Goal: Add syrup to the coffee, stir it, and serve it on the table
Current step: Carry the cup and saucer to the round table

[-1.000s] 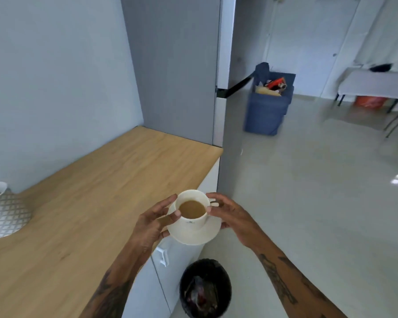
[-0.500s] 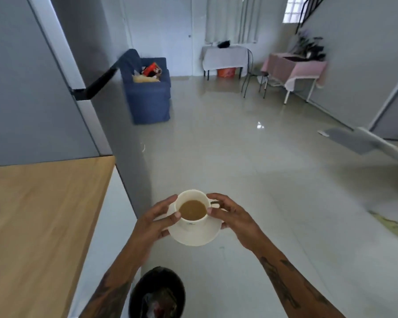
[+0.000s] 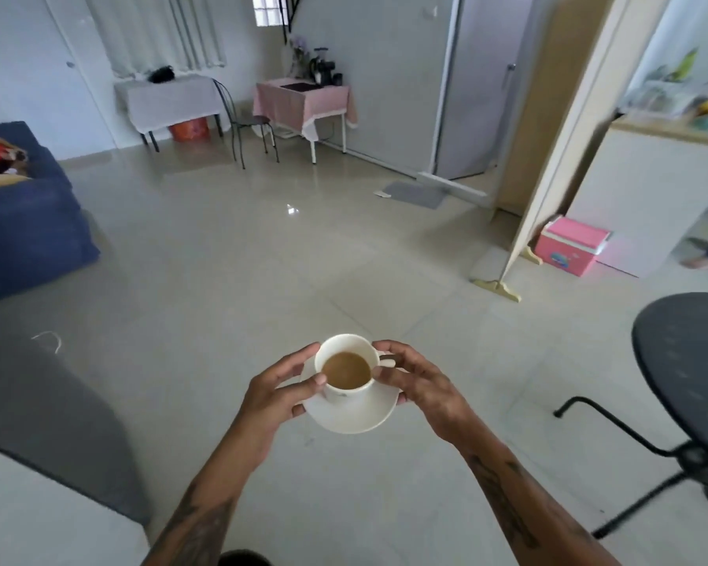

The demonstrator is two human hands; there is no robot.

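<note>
A white cup [image 3: 346, 371] of light brown coffee stands on a white saucer [image 3: 354, 414], held in the air over the tiled floor. My left hand [image 3: 281, 392] grips the saucer's left edge, its thumb against the cup. My right hand [image 3: 415, 386] holds the right side, fingers at the cup's handle. A round dark metal table [image 3: 689, 373] stands at the right edge of the view, to the right of the cup.
A blue sofa [image 3: 21, 222] stands at the left. Two cloth-covered tables [image 3: 172, 100] [image 3: 303, 102] and a chair [image 3: 248, 124] stand along the far wall. A wooden panel on feet [image 3: 548, 157] and a pink box [image 3: 571, 245] are at the right. Open floor lies ahead.
The view has swung to the right, away from the wooden counter, and the dark round table has come into sight. Both hands keep the same hold on cup and saucer.
</note>
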